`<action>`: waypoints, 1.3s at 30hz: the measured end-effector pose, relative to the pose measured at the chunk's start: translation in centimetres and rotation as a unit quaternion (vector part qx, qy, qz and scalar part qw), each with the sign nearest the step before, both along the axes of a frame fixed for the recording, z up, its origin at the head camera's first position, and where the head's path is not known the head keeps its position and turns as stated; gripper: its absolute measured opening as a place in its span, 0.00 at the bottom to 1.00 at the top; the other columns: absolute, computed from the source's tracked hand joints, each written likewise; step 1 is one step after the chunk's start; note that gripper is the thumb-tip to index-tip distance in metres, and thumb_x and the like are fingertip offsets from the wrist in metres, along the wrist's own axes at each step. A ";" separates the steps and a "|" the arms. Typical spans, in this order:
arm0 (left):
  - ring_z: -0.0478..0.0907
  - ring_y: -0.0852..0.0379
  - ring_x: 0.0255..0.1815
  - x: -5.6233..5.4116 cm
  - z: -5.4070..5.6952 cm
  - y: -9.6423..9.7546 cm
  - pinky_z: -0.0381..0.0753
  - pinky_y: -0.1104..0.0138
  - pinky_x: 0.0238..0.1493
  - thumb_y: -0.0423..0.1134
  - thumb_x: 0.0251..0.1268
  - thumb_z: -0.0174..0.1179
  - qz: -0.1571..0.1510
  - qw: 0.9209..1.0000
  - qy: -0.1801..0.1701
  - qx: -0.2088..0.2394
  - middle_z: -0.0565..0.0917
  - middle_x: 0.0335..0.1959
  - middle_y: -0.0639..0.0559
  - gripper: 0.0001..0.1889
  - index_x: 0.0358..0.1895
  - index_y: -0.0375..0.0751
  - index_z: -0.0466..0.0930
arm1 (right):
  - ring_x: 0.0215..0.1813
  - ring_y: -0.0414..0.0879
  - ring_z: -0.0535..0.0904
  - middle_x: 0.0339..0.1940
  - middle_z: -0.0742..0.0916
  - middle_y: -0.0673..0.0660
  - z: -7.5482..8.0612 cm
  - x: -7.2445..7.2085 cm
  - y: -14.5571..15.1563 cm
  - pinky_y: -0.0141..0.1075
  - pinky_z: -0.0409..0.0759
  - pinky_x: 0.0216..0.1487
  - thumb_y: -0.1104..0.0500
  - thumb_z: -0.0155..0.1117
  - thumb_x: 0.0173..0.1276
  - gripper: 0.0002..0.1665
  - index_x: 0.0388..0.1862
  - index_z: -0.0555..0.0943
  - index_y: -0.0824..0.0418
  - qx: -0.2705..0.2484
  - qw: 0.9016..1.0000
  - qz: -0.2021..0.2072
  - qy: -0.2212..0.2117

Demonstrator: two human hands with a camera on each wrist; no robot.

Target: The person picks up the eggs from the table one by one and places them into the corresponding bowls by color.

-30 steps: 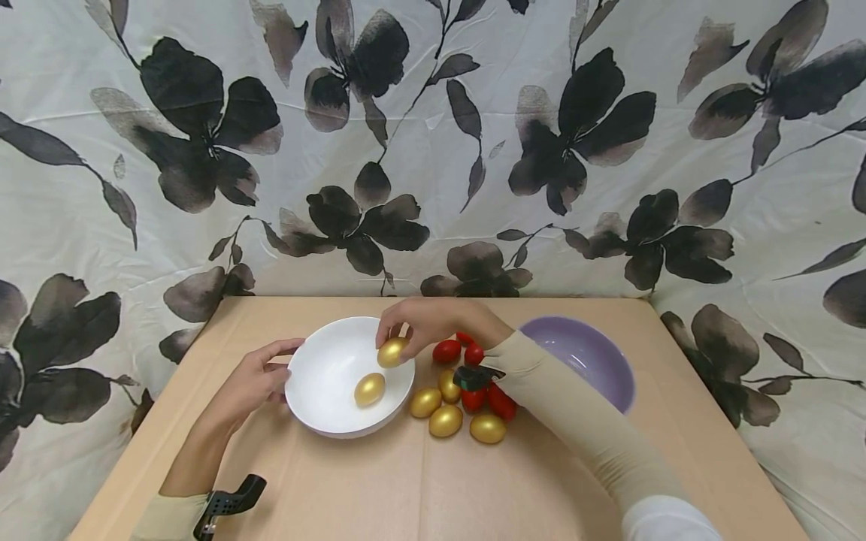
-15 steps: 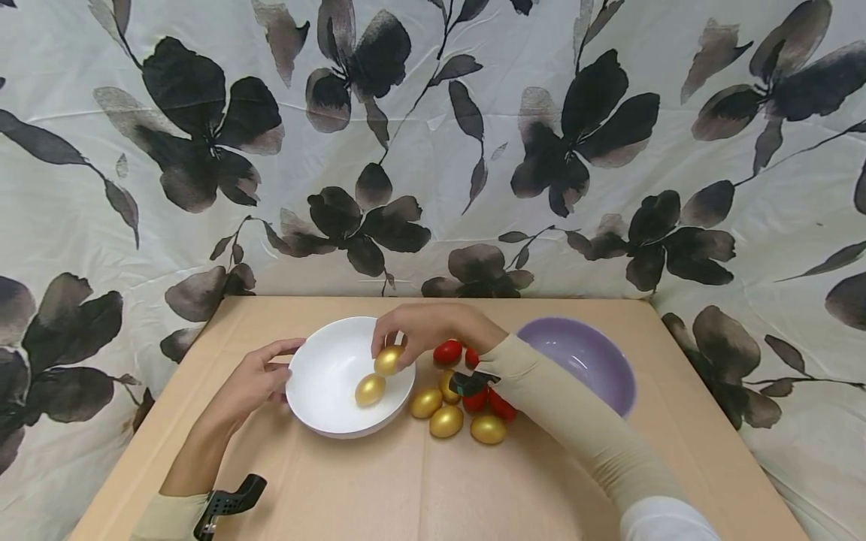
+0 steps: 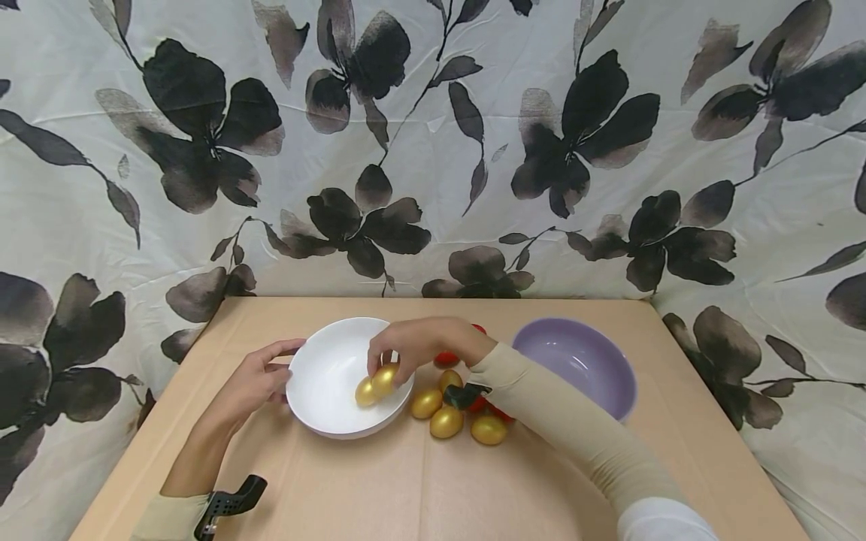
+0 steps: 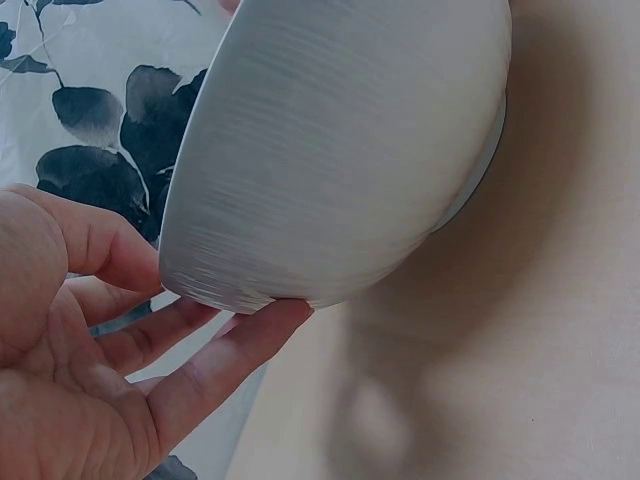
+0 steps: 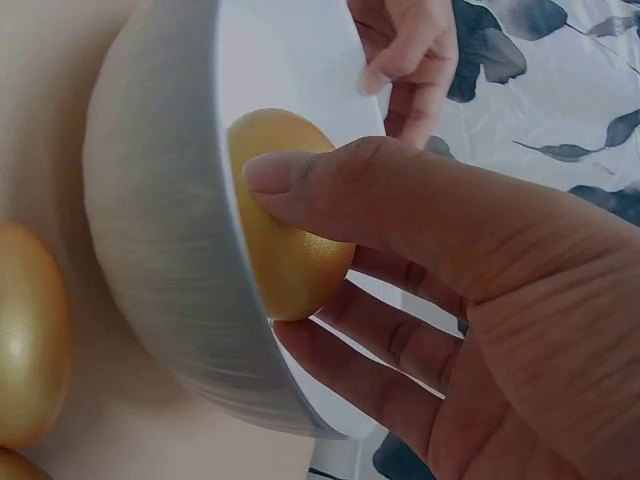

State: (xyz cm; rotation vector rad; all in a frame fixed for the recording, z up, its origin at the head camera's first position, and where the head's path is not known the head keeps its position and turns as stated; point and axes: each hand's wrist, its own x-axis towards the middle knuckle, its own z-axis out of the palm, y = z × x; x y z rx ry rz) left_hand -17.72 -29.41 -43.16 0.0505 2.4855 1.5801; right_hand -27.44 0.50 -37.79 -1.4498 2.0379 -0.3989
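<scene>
A white bowl (image 3: 325,391) stands left of centre on the table. At its left rim my left hand (image 3: 260,376) holds the edge, with fingers against the outer wall (image 4: 340,170) in the left wrist view. My right hand (image 3: 422,346) reaches over the right rim. Its thumb and fingers pinch a golden egg (image 5: 290,230), held low inside the bowl. A second golden egg (image 3: 365,392) lies in the bowl, overlapped by the held one in the head view.
Right of the bowl sit several golden eggs (image 3: 446,422). Red egg-sized pieces (image 3: 446,360) lie among them, partly hidden by the right wrist. A purple bowl (image 3: 582,361) stands at the right, behind the forearm. Flowered cloth (image 3: 473,150) hangs behind the wooden table (image 3: 379,488).
My right hand has lowered the golden egg into the white bowl, moving slightly left, down beside the other egg. The left hand has stayed at the rim.
</scene>
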 end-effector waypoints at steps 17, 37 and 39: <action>0.82 0.47 0.40 0.1 0.0 0.1 0.86 0.56 0.33 0.27 0.70 0.49 0.006 1.000 -0.001 0.000 0.68 0.70 0.31 0.30 0.75 0.37 0.64 | 0.53 0.38 0.79 0.50 0.86 0.47 -0.6 0.6 -0.8 0.38 0.78 0.63 0.64 0.75 0.62 0.19 0.53 0.86 0.57 0.015 1.000 0.007 0.025; 0.82 0.48 0.39 0.2 0.1 0.3 0.85 0.57 0.32 0.27 0.70 0.50 0.001 1.000 0.000 0.011 0.69 0.69 0.30 0.30 0.75 0.36 0.64 | 0.52 0.38 0.80 0.47 0.86 0.44 -1.7 0.4 -1.0 0.24 0.74 0.56 0.61 0.76 0.63 0.18 0.53 0.87 0.53 0.041 0.999 0.002 0.035; 0.82 0.48 0.39 0.2 0.1 0.3 0.85 0.57 0.31 0.27 0.70 0.50 -0.001 1.000 0.003 0.013 0.69 0.69 0.29 0.30 0.75 0.36 0.63 | 0.52 0.39 0.80 0.47 0.86 0.44 -1.8 0.5 -1.1 0.24 0.74 0.55 0.61 0.76 0.63 0.18 0.53 0.87 0.53 0.043 0.999 0.002 0.030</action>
